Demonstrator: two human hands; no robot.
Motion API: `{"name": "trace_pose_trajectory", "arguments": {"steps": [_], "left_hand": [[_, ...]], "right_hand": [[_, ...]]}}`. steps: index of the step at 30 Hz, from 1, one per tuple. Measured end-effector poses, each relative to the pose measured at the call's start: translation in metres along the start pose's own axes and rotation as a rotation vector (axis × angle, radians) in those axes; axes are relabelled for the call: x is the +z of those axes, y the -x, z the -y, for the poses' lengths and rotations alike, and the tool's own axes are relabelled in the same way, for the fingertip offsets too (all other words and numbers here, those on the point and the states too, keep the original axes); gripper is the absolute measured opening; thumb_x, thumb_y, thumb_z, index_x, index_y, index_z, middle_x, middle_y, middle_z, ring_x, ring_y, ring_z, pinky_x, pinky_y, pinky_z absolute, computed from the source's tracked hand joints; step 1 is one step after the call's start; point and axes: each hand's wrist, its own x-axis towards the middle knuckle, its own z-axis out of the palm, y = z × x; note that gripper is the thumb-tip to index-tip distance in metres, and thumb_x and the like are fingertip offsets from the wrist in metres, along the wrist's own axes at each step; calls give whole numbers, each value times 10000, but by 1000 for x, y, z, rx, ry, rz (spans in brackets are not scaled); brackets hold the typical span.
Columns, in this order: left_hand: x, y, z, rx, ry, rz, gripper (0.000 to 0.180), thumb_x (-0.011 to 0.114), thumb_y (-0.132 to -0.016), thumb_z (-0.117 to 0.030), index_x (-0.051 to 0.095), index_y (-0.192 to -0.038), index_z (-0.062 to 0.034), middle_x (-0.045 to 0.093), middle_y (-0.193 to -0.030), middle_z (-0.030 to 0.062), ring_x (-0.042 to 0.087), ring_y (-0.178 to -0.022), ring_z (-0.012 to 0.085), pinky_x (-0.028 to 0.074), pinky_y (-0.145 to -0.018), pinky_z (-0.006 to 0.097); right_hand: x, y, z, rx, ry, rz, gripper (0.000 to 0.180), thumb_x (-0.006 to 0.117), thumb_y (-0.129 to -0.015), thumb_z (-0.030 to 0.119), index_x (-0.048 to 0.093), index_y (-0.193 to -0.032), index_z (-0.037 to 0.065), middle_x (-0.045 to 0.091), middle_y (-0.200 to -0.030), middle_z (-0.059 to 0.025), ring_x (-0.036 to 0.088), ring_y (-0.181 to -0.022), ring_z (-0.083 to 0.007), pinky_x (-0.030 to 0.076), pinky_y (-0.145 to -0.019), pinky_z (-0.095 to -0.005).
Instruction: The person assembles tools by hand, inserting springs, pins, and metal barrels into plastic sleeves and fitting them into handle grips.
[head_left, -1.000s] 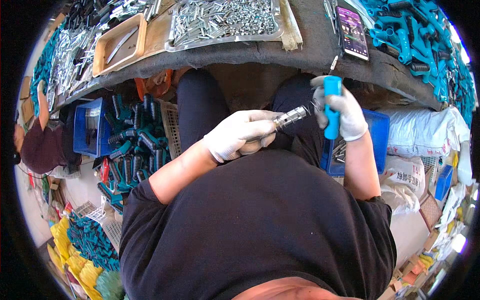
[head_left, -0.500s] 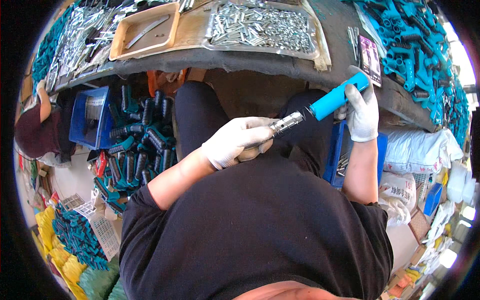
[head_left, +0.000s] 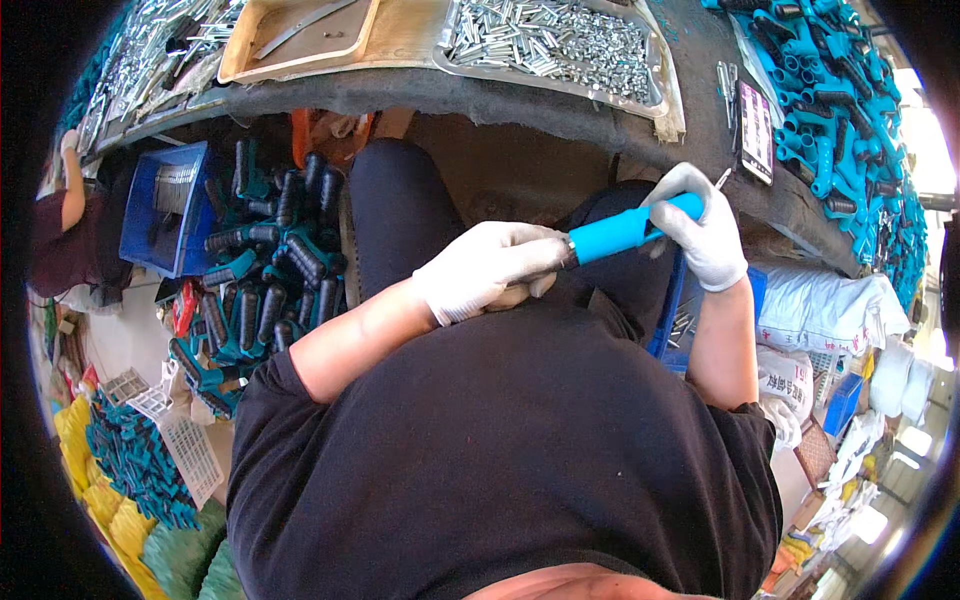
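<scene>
My left hand (head_left: 495, 268), in a white glove, closes around the near end of a metal shaft, which its fingers mostly hide. A dark collar (head_left: 570, 250) shows between that hand and a blue plastic sleeve (head_left: 610, 235). The sleeve meets the collar and slants up to the right over my lap. My gloved right hand (head_left: 705, 235) grips the sleeve's far end, thumb and fingers wrapped round it. By its fingertips shows a small pointed metal tip (head_left: 722, 180); whether the hand holds it I cannot tell.
Ahead, a bench carries a metal tray of small pins (head_left: 550, 45), a shallow tan tray (head_left: 300, 40), a phone (head_left: 755, 130) and piled blue handles (head_left: 830, 110). Black-and-teal handles (head_left: 270, 260) lie left of my legs beside a blue crate (head_left: 165, 210). Another person (head_left: 80, 235) sits far left.
The blue sleeve has slid down toward my left hand, over the metal shaft and spring that were showing. My right hand has moved lower and closer to the left.
</scene>
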Motion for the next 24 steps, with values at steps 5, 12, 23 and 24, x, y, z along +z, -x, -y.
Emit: {"name": "trace_pose_trajectory", "arguments": {"steps": [5, 12, 23, 24], "left_hand": [[-1, -9, 12, -52, -156, -100, 490, 428, -961, -415, 541, -1274, -56, 521, -705, -25, 371, -507, 36, 313, -467, 197], [-9, -8, 11, -51, -40, -46, 499, 465, -953, -438, 539, -1250, -43, 526, -705, -7, 373, -498, 37, 300, -456, 186], [-10, -16, 6, -14, -5, -25, 486, 414, -980, -408, 474, -1303, -49, 589, -780, 9, 402, -497, 45, 312, -442, 196], [-10, -15, 4, -12, -5, -22, 486, 414, -980, -408, 474, -1303, -49, 589, -780, 9, 402, -497, 45, 312, -442, 196]], "right_hand": [[18, -5, 4, 143, 136, -60, 299, 603, -875, 340, 543, -758, 72, 478, -606, 18, 470, -460, -63, 372, -431, -225], [18, -14, -4, 213, 144, -3, 272, 604, -888, 315, 547, -764, 79, 466, -589, 39, 446, -484, -42, 340, -435, -231], [48, -21, -13, -20, 166, -24, 251, 526, -924, 221, 554, -794, 8, 558, -687, -52, 516, -658, -108, 438, -624, -284], [51, -24, -16, -76, 175, -29, 250, 513, -929, 219, 555, -799, 10, 560, -686, -55, 519, -658, -106, 437, -621, -283]]}}
